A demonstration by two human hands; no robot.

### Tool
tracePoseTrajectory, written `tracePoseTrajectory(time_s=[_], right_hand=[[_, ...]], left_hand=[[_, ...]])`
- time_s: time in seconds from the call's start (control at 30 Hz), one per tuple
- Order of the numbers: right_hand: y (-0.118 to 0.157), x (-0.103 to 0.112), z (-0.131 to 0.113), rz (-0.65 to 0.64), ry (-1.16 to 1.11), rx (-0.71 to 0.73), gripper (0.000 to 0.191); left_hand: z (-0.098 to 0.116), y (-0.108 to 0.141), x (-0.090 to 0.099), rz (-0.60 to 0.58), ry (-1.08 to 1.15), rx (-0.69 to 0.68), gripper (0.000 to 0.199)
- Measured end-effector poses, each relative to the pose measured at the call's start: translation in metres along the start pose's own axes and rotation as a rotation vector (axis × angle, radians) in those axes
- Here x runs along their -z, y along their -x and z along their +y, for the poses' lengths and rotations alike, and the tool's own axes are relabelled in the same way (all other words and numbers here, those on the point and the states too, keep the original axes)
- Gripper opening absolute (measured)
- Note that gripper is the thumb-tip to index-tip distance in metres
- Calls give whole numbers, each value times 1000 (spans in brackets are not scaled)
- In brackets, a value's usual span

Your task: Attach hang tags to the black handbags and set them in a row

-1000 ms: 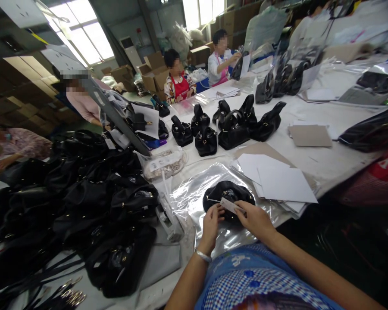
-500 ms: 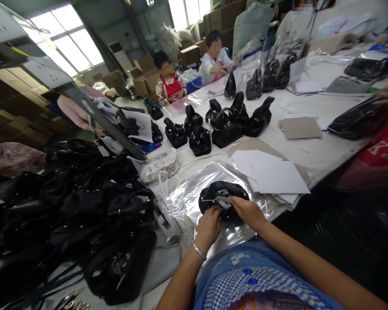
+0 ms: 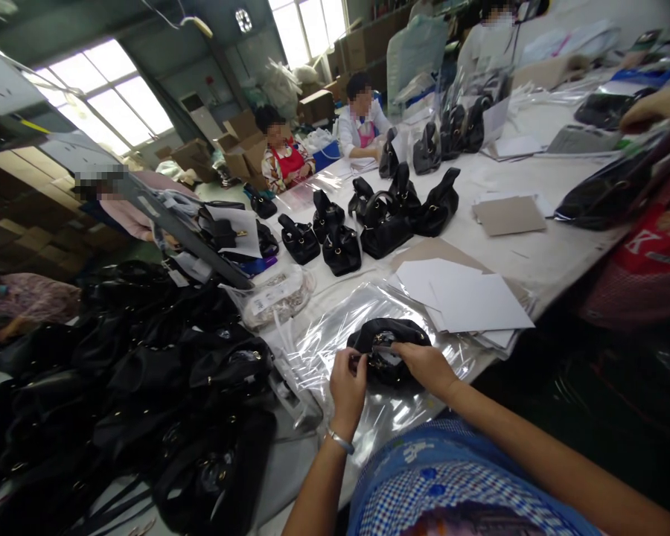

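A black handbag (image 3: pixel 405 329) lies on clear plastic sheets (image 3: pixel 335 316) in front of me, its mouth turned up with something shiny and clear showing inside. At the bag's left edge my left hand (image 3: pixel 347 383) is closed, thumb against fingers, on the black rim. My right hand (image 3: pixel 427 368) reaches over the bag's right side and pinches a thin pale strip (image 3: pixel 386 349) above the opening. What that strip is made of, I cannot make out.
Left of me is a large heap of black bags (image 3: pixel 139 372). White and brown card sheets (image 3: pixel 469 298) lie to the right. Several finished-looking handbags (image 3: pixel 388 227) stand farther back, near a plastic bag of chains (image 3: pixel 279 294). Co-workers (image 3: pixel 287 152) sit beyond.
My left hand has moved slightly left and up, from the bag's front to its left edge. The right hand keeps its pinch on the pale strip, which now lies flatter. The view has shifted slightly.
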State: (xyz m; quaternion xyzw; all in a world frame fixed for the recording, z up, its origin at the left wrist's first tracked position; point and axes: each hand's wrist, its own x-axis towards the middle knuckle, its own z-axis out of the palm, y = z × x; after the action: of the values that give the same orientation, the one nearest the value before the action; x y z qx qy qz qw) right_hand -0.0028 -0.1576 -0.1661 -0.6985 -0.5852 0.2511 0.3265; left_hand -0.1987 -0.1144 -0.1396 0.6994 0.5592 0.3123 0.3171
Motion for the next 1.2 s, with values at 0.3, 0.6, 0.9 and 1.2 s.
tracePoseTrajectory(time_s=[0.3,0.6,0.9,1.2], right_hand=[[-11,5,-17,-259,447,123,42],[-22,2,-48,-356,586,136,28],[-38,-25,-54,-362,649,125,36],[-37,-33,-38,-313,715,209,40]], left_hand=[[3,-49,1,-243,-148,-15,32],[-11,-54,16,-307,220,4,41],[-23,-38,5,-252,93,42,49],[-22,-21,-20,-25,-107,-26,56]])
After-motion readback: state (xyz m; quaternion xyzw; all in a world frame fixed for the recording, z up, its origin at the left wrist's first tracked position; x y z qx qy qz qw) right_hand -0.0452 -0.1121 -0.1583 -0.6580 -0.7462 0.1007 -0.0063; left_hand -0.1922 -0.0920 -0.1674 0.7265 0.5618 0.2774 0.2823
